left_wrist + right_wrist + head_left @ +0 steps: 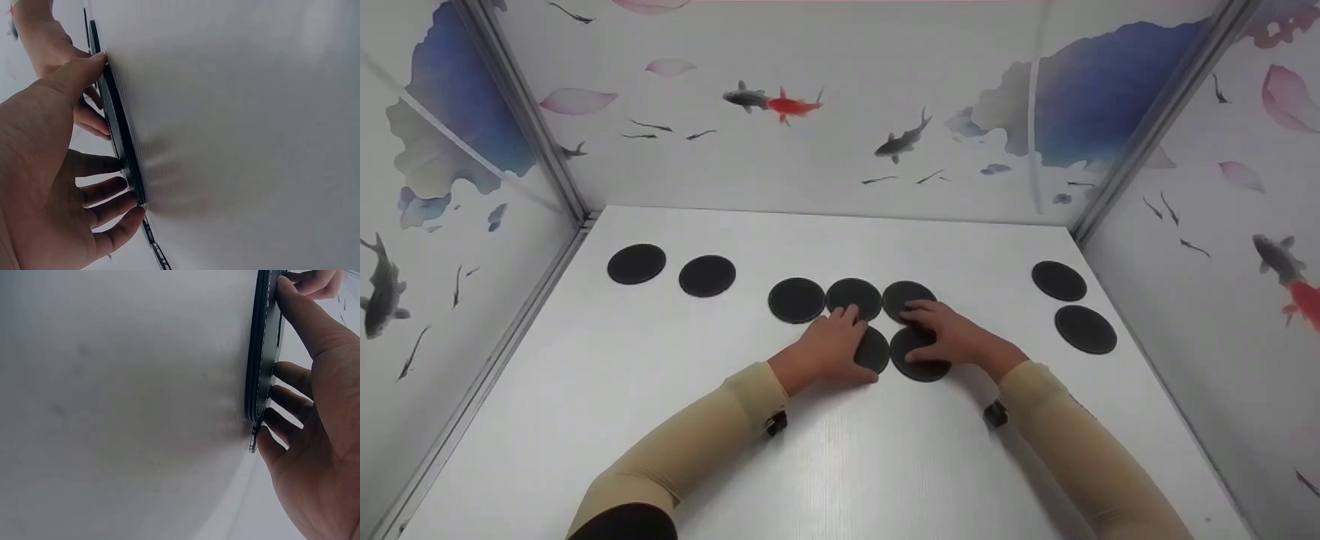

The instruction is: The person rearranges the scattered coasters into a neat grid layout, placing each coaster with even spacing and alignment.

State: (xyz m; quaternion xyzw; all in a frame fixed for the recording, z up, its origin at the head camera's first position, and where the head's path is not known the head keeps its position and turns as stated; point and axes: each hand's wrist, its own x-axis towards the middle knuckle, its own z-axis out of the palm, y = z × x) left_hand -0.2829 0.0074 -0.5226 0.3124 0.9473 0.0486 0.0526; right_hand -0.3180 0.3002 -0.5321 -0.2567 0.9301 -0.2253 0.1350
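Five round black coasters meet in two rows mid-table. My left hand [832,349] spans the lower left coaster [873,351], thumb at its near edge and a finger toward its far side. Other left fingertips touch the upper middle coaster [853,294]. In the left wrist view the left hand [62,163] grips the coaster's edge. My right hand [952,334] rests its thumb on the lower right coaster [922,367] and its fingers on the upper right coaster [906,291]. Stitching lines the coaster [267,349] in the right wrist view, by the right hand [320,410].
The upper left coaster [796,301] adjoins the group. Farther left lie two separate coasters, an outer coaster [637,264] and an inner coaster [707,276]. At the right edge are a far coaster [1059,280] and a near coaster [1085,329]. Printed panels [840,180] wall the white table [825,465].
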